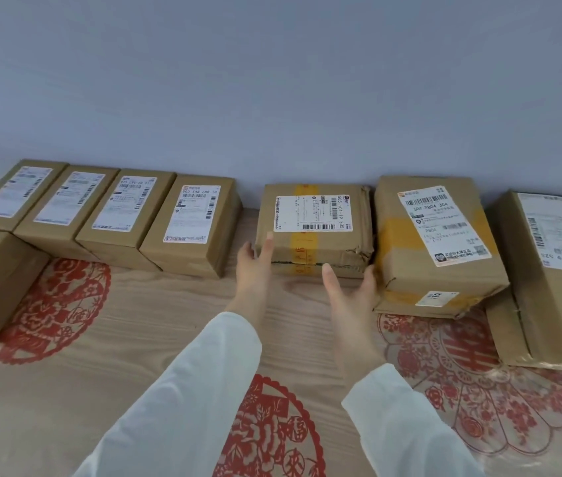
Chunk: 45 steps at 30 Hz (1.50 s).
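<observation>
Here, in the head view, the taped box (314, 232) sat at the far edge of the patterned tabletop (135, 339), against the wall (272, 80), about midway along that edge. The left hand (255, 270) lay with straight fingers against its near left corner, gripping nothing. The right hand (352, 294), fingers straight and relaxed, stood at the near right corner, just beside the larger box (434, 242); whether it touched could not be told.

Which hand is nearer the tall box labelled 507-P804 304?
Right. The right hand is just left of the tall box; the left hand touches the dented box, farther left.
</observation>
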Motion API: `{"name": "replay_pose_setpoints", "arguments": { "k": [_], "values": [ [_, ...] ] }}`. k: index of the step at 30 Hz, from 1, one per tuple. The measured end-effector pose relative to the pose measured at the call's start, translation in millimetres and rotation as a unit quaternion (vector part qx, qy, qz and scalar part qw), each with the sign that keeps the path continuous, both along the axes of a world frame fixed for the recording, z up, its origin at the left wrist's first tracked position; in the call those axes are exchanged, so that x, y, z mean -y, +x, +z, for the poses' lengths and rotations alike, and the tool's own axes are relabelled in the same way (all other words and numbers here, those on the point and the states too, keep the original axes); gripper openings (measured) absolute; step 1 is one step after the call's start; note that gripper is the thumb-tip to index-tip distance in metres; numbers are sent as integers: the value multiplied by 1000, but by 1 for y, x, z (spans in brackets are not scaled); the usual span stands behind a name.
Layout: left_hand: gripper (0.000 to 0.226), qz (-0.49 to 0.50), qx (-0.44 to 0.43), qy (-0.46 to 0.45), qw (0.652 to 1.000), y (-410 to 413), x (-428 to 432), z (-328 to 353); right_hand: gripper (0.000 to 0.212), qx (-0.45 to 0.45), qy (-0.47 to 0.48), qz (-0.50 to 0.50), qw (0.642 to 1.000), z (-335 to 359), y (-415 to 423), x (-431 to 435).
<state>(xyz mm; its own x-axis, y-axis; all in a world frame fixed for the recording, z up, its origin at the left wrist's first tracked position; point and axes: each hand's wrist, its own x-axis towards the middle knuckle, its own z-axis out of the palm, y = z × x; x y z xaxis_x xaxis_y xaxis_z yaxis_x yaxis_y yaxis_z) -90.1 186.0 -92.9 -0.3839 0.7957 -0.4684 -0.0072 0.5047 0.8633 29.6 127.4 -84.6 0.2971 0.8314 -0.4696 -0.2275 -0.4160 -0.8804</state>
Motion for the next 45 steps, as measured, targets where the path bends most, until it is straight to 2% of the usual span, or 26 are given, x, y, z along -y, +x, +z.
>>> {"name": "replay_pose_setpoints", "arguments": {
  "k": [6, 13, 19, 23, 26, 33, 40, 45],
  "values": [
    [48, -18, 1, -14, 1000, -5, -7, -10, 90, -11, -6, -14, 1000, -12, -3, -9],
    [47, 5, 17, -11, 1000, -1, -2, -8, 92, -78, -49, 12, 996, -15, -4, -8],
    [45, 38, 54, -12, 998, 12, 36, -1, 106, -124, -90, 17, 988, -22, -16, -7],
    [39, 56, 61, -17, 996, 12, 68, 2, 88, -147, -104, 6, 984, -20, -21, 1],
    [39, 60, 54, -20, 997, 12, 93, 4, 88, -172, -109, -9, 979, -22, -26, 12],
    [43, 58, 65, -12, 996, 24, 160, 0, 79, -198, -98, -67, 973, -33, -21, 50],
    [72, 39, 63, -10, 997, 36, 230, 8, 60, -166, -97, 22, 981, -27, 6, 108],
    [81, 38, 54, -8, 998, 36, 269, 18, 49, -206, -83, 67, 973, -12, 33, 149]
  ]
}}
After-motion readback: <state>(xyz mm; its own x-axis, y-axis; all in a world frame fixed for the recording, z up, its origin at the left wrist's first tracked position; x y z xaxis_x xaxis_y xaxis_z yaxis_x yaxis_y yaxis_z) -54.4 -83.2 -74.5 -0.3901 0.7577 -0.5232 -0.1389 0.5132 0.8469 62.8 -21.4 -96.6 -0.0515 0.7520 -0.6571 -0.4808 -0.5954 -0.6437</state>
